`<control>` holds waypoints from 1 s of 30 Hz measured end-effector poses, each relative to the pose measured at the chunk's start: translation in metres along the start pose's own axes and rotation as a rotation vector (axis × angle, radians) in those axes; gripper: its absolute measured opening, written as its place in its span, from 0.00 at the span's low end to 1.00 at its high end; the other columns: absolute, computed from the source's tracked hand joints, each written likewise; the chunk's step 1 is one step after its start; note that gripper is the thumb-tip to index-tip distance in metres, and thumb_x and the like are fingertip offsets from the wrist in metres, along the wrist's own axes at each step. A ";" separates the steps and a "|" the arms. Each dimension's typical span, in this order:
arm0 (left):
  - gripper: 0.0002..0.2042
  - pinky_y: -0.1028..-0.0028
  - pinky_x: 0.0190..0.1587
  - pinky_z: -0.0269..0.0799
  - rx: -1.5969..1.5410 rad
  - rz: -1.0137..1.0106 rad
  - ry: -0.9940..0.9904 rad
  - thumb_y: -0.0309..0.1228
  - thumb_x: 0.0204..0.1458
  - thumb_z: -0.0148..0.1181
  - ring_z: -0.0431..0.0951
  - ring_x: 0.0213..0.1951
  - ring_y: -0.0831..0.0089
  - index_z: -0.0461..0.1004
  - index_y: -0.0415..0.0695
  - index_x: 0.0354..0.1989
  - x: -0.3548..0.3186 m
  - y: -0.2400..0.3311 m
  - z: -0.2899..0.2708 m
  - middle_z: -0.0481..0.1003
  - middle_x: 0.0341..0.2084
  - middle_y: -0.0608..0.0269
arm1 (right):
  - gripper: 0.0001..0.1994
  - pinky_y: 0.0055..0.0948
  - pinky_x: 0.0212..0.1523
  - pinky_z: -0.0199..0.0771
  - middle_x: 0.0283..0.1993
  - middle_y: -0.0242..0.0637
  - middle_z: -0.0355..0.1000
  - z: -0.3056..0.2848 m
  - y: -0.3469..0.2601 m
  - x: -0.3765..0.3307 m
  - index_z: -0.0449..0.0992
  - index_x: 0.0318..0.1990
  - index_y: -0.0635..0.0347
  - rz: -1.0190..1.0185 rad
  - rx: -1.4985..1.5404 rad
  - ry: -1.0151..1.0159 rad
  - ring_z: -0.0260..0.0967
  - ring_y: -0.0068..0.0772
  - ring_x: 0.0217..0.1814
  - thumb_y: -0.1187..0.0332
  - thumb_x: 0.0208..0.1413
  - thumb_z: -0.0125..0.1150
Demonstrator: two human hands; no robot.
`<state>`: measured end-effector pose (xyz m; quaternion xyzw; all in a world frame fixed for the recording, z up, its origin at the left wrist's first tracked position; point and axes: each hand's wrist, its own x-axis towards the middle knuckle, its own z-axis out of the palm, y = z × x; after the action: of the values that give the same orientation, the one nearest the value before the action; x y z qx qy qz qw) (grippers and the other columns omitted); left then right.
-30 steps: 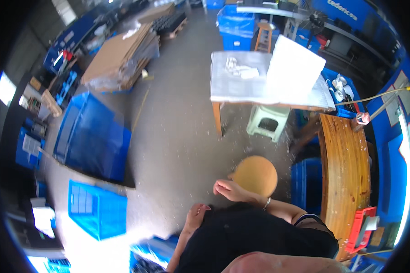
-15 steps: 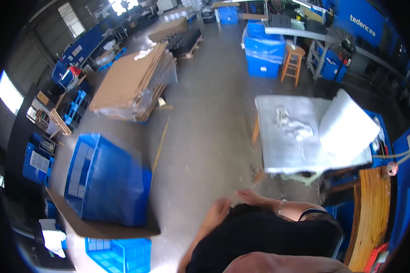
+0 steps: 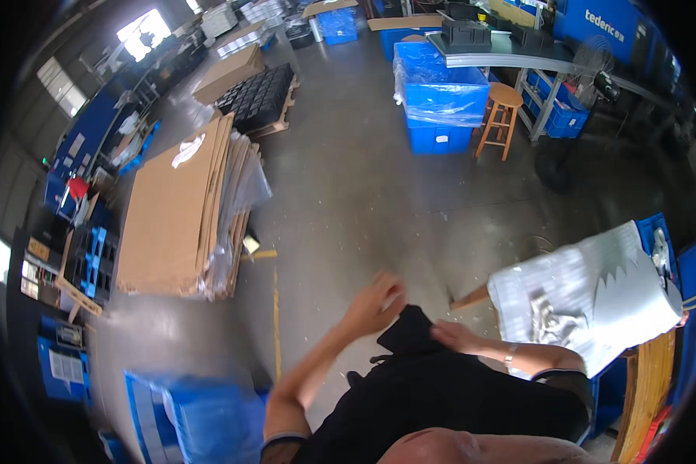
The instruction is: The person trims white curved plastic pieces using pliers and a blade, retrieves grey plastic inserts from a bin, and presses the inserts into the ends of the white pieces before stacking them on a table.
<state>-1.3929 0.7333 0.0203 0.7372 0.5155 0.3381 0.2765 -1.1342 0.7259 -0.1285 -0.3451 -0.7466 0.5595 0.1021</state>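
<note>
My left hand [image 3: 373, 306] is held out in front of my body, its fingers curled in and nothing showing in them. To its right and a little nearer is my right hand [image 3: 458, 338], whose fingertips point left beside the black clothing [image 3: 411, 331] on my body. Blur hides whether they touch it. A light bracelet circles the right wrist. Close by on the right stands a table covered with white foam sheet [image 3: 510, 290], bearing a white foam roll [image 3: 642, 290] and a crumpled pale bundle [image 3: 551, 319].
Flat cardboard sheets [image 3: 166, 209] are stacked at the left, with black trays [image 3: 259, 97] on a pallet behind. A blue plastic crate [image 3: 209, 421] stands near left. Ahead are a film-lined blue bin [image 3: 441, 100], a wooden stool [image 3: 501, 116] and a fan [image 3: 591, 69].
My view has shifted forward and turned rightward. The cardboard stack is nearer, and the blue crate has slid toward the lower edge. My hands have risen and moved apart.
</note>
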 end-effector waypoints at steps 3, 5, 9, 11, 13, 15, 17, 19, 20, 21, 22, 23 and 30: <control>0.06 0.71 0.29 0.66 -0.005 0.312 -0.095 0.24 0.47 0.57 0.71 0.28 0.63 0.68 0.43 0.34 0.125 -0.023 -0.077 0.69 0.25 0.59 | 0.16 0.33 0.38 0.65 0.27 0.42 0.66 -0.049 0.038 0.080 0.66 0.35 0.59 0.084 0.030 0.094 0.66 0.38 0.33 0.56 0.62 0.40; 0.06 0.69 0.32 0.67 -0.074 0.218 -0.064 0.27 0.47 0.57 0.73 0.32 0.60 0.69 0.42 0.33 0.179 -0.063 -0.101 0.70 0.28 0.57 | 0.21 0.37 0.36 0.64 0.28 0.47 0.68 -0.091 0.003 0.160 0.67 0.33 0.61 0.135 -0.086 0.162 0.68 0.44 0.34 0.52 0.62 0.38; 0.07 0.75 0.33 0.65 -0.510 -0.549 0.471 0.29 0.52 0.56 0.69 0.31 0.77 0.69 0.37 0.29 0.171 -0.220 -0.078 0.70 0.26 0.57 | 0.17 0.35 0.30 0.63 0.24 0.45 0.68 -0.144 -0.079 0.408 0.72 0.29 0.62 -0.121 0.032 0.008 0.66 0.34 0.26 0.57 0.60 0.46; 0.11 0.73 0.27 0.62 -0.330 -0.819 0.446 0.32 0.53 0.55 0.66 0.24 0.77 0.67 0.36 0.24 0.174 -0.304 -0.090 0.68 0.18 0.60 | 0.16 0.39 0.29 0.62 0.25 0.47 0.69 -0.172 -0.129 0.526 0.70 0.28 0.63 -0.435 -0.207 -0.116 0.64 0.47 0.26 0.59 0.60 0.46; 0.13 0.72 0.25 0.60 -0.323 -0.793 0.417 0.33 0.53 0.55 0.64 0.22 0.78 0.67 0.37 0.23 0.243 -0.358 -0.120 0.66 0.16 0.62 | 0.15 0.41 0.30 0.62 0.27 0.48 0.69 -0.219 -0.156 0.603 0.70 0.29 0.63 -0.456 -0.208 -0.115 0.64 0.51 0.27 0.60 0.60 0.46; 0.14 0.71 0.23 0.58 -0.302 -0.777 0.376 0.34 0.53 0.55 0.62 0.20 0.78 0.66 0.37 0.22 0.303 -0.403 -0.157 0.64 0.13 0.64 | 0.14 0.41 0.32 0.63 0.30 0.50 0.69 -0.252 -0.141 0.666 0.69 0.32 0.63 -0.437 -0.108 -0.008 0.64 0.53 0.30 0.60 0.59 0.46; 0.15 0.70 0.21 0.56 -0.300 -0.746 0.364 0.35 0.53 0.55 0.60 0.19 0.78 0.66 0.37 0.20 0.385 -0.443 -0.184 0.62 0.11 0.65 | 0.13 0.38 0.35 0.65 0.31 0.48 0.69 -0.303 -0.084 0.704 0.68 0.35 0.61 -0.132 0.016 0.199 0.66 0.47 0.32 0.59 0.58 0.49; 0.15 0.71 0.20 0.54 -0.328 -0.365 0.050 0.36 0.52 0.54 0.58 0.18 0.78 0.66 0.38 0.21 0.562 -0.453 -0.244 0.59 0.11 0.63 | 0.14 0.33 0.39 0.67 0.31 0.42 0.69 -0.350 -0.026 0.720 0.69 0.37 0.58 0.157 0.073 0.366 0.68 0.36 0.36 0.56 0.54 0.54; 0.12 0.71 0.20 0.55 -0.187 -0.148 -0.065 0.34 0.51 0.54 0.61 0.17 0.74 0.66 0.38 0.22 0.644 -0.460 -0.271 0.62 0.12 0.60 | 0.15 0.33 0.39 0.67 0.33 0.40 0.70 -0.382 -0.014 0.726 0.69 0.38 0.58 0.152 0.081 0.471 0.67 0.35 0.38 0.56 0.53 0.55; 0.11 0.71 0.20 0.57 -0.098 0.086 -0.127 0.32 0.51 0.54 0.64 0.16 0.70 0.66 0.39 0.21 0.719 -0.448 -0.303 0.64 0.13 0.58 | 0.13 0.33 0.36 0.68 0.32 0.39 0.69 -0.423 -0.046 0.734 0.69 0.37 0.58 0.452 0.129 0.511 0.67 0.36 0.35 0.58 0.52 0.56; 0.11 0.69 0.20 0.58 -0.078 0.210 -0.151 0.32 0.51 0.54 0.64 0.16 0.69 0.65 0.39 0.21 0.783 -0.428 -0.330 0.65 0.14 0.58 | 0.12 0.32 0.31 0.69 0.29 0.39 0.69 -0.441 -0.004 0.745 0.68 0.36 0.59 0.351 -0.013 0.671 0.67 0.36 0.31 0.61 0.52 0.56; 0.12 0.68 0.20 0.58 -0.063 0.333 -0.173 0.31 0.51 0.54 0.65 0.16 0.68 0.64 0.39 0.20 0.835 -0.425 -0.349 0.65 0.14 0.57 | 0.12 0.32 0.33 0.69 0.29 0.40 0.70 -0.467 0.026 0.761 0.69 0.35 0.61 0.396 0.114 0.731 0.68 0.36 0.32 0.60 0.53 0.56; 0.16 0.69 0.21 0.54 -0.228 -0.496 0.179 0.34 0.53 0.55 0.58 0.20 0.78 0.62 0.36 0.19 0.930 -0.645 -0.325 0.61 0.13 0.58 | 0.11 0.31 0.26 0.62 0.22 0.37 0.65 -0.715 0.029 1.066 0.68 0.32 0.62 0.108 0.224 0.859 0.62 0.31 0.24 0.62 0.56 0.50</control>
<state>-1.7940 1.8370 -0.0683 0.5201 0.6610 0.3796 0.3854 -1.5271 1.9478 -0.1512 -0.5715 -0.5521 0.4476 0.4101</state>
